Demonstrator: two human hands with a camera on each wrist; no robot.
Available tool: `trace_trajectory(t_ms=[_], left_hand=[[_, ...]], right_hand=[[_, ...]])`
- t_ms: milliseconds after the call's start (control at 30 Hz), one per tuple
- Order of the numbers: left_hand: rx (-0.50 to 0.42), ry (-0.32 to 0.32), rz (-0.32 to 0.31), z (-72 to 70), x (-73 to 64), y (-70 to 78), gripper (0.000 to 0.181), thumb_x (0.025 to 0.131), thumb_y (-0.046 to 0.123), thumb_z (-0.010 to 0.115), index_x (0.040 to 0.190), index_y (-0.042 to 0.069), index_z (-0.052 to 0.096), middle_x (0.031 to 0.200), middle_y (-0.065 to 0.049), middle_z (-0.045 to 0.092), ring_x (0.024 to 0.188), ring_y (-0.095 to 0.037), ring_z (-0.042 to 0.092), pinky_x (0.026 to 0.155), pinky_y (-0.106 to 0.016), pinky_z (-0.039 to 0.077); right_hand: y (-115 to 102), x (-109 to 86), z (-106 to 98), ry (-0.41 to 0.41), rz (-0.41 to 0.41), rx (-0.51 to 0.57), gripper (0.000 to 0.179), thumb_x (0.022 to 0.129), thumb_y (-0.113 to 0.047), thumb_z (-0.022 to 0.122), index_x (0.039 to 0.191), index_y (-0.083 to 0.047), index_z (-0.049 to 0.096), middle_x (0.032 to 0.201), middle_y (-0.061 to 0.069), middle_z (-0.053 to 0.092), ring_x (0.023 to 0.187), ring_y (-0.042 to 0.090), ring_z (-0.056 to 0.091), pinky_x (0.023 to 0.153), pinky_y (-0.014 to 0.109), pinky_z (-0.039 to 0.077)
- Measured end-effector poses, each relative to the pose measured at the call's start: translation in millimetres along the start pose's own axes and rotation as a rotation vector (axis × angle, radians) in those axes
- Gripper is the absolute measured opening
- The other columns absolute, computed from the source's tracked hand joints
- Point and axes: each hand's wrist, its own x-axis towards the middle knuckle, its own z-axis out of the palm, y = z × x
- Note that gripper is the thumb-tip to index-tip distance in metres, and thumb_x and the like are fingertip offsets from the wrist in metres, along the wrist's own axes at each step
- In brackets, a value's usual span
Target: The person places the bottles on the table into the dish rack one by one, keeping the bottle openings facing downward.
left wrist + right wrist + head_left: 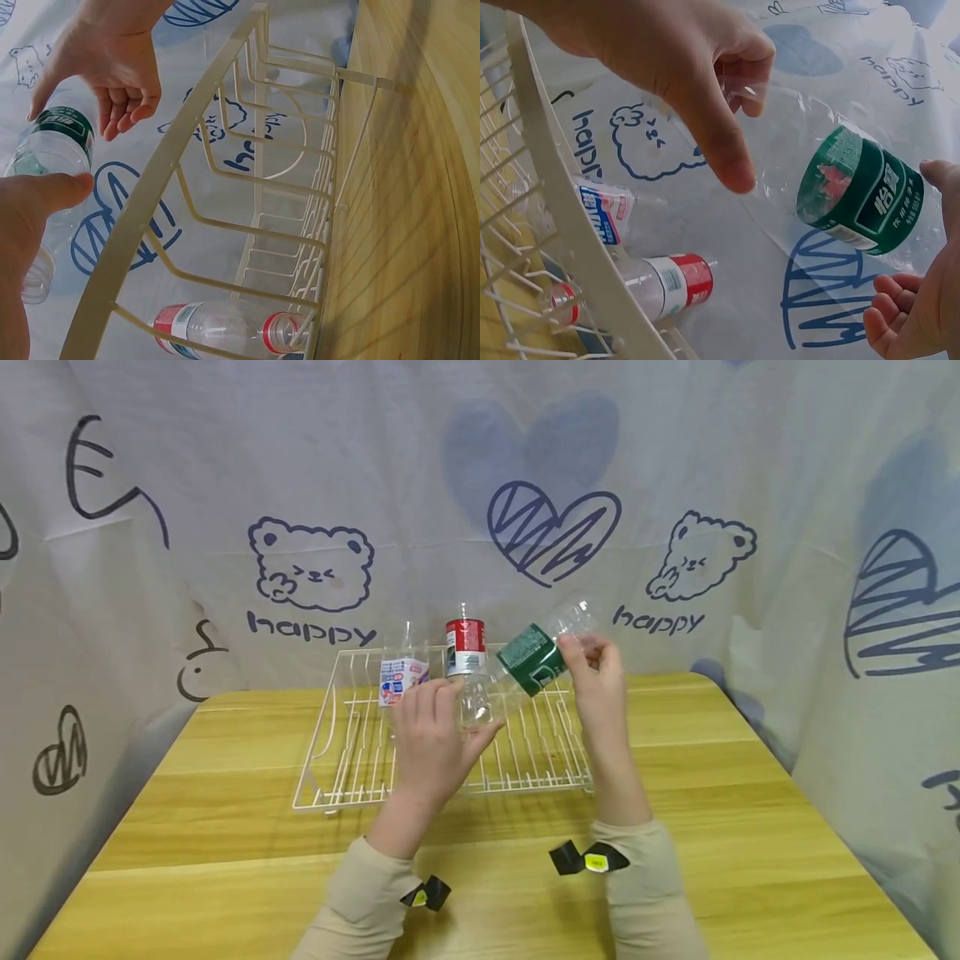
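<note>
A clear plastic bottle with a green label is tilted above the white wire rack, its right end higher in the head view. My left hand holds its lower end, with the thumb along one side in the left wrist view and the bottle's neck just past it. The other end is gripped between the thumb and curled fingers of my right hand. Behind my left hand, a red-and-white-labelled bottle stands neck down in the rack. Beside it is a clear bottle with a blue-and-white label.
The rack stands on a wooden table, towards the back edge. White cloth with drawn bears and hearts hangs behind and at both sides. A black strap device is on each sleeve.
</note>
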Motion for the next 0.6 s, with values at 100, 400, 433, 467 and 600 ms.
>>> trace_trajectory(t_ms=[100, 400, 433, 467, 600], left_hand=[[0.027, 0.005, -0.009, 0.2, 0.1, 1.1, 0.072, 0.067, 0.051, 0.084, 0.112, 0.002, 0.056, 0.102, -0.010, 0.058, 0.095, -0.025, 0.051, 0.087, -0.040, 0.042], [0.058, -0.026, -0.039, 1.3, 0.6, 4.8, 0.073, 0.066, 0.052, 0.085, 0.113, 0.004, 0.055, 0.103, -0.010, 0.058, 0.094, -0.026, 0.050, 0.085, -0.040, 0.041], [0.062, -0.032, -0.042, 1.2, 0.6, 4.9, 0.073, 0.067, 0.053, 0.085, 0.113, 0.005, 0.055, 0.103, -0.010, 0.058, 0.095, -0.026, 0.050, 0.085, -0.040, 0.041], [0.060, -0.037, -0.046, 1.2, 0.7, 4.9, 0.074, 0.066, 0.053, 0.085, 0.114, 0.005, 0.056, 0.103, -0.010, 0.058, 0.095, -0.026, 0.050, 0.086, -0.041, 0.041], [0.056, -0.079, -0.064, 0.8, 0.2, 5.2, 0.075, 0.067, 0.058, 0.082, 0.117, 0.007, 0.057, 0.106, -0.009, 0.060, 0.098, -0.026, 0.051, 0.089, -0.043, 0.041]], right_hand=[[-1, 0.0, 5, -0.004, 0.010, 0.062, 0.048, 0.090, -0.041, 0.064, 0.119, -0.007, 0.046, 0.103, -0.001, 0.048, 0.097, 0.014, 0.047, 0.095, 0.037, 0.046], [-6, 2.3, 11, 0.009, -0.011, 0.120, 0.041, 0.088, -0.033, 0.067, 0.114, -0.012, 0.043, 0.096, -0.004, 0.044, 0.091, 0.012, 0.046, 0.086, 0.026, 0.047], [-7, 2.6, 11, 0.011, -0.018, 0.118, 0.041, 0.088, -0.033, 0.067, 0.113, -0.013, 0.043, 0.096, -0.003, 0.044, 0.091, 0.012, 0.047, 0.085, 0.026, 0.048], [-8, 3.0, 12, 0.012, -0.025, 0.111, 0.040, 0.087, -0.033, 0.067, 0.113, -0.013, 0.043, 0.096, -0.004, 0.044, 0.091, 0.012, 0.047, 0.085, 0.026, 0.048], [-11, 4.8, 12, 0.010, -0.070, 0.064, 0.044, 0.086, -0.033, 0.068, 0.114, -0.010, 0.043, 0.096, -0.004, 0.045, 0.092, 0.012, 0.045, 0.086, 0.029, 0.046]])
